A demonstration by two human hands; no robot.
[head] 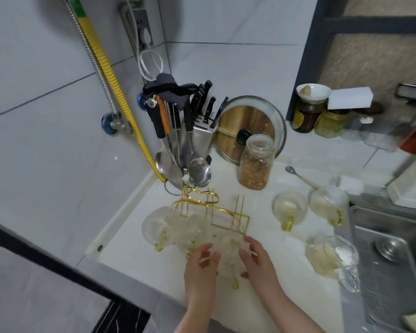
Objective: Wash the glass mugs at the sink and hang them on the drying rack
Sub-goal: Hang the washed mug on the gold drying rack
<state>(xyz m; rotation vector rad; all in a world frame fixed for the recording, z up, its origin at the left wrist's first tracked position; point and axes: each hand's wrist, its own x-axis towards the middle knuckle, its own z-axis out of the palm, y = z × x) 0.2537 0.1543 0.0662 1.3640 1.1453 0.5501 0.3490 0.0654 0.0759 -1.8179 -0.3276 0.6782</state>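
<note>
A gold wire drying rack [216, 210] stands on the white counter. Two clear glass mugs with gold handles hang on its left side, one at the far left [157, 228] and one beside it [192, 233]. At the rack's near side my left hand [202, 265] and my right hand [256, 260] grip a third glass mug [231, 255] between them, its gold handle pointing down. Three more mugs sit on the counter to the right: one [289, 209], one [328, 204] and one lying by the sink edge [332, 257].
A steel sink [394, 260] lies at the right with a sponge in its near corner. Behind the rack stand a utensil holder and knife block [192, 140], a pot lid [247, 126], a glass jar [256, 162] and a spoon [298, 175]. Jars line the back right.
</note>
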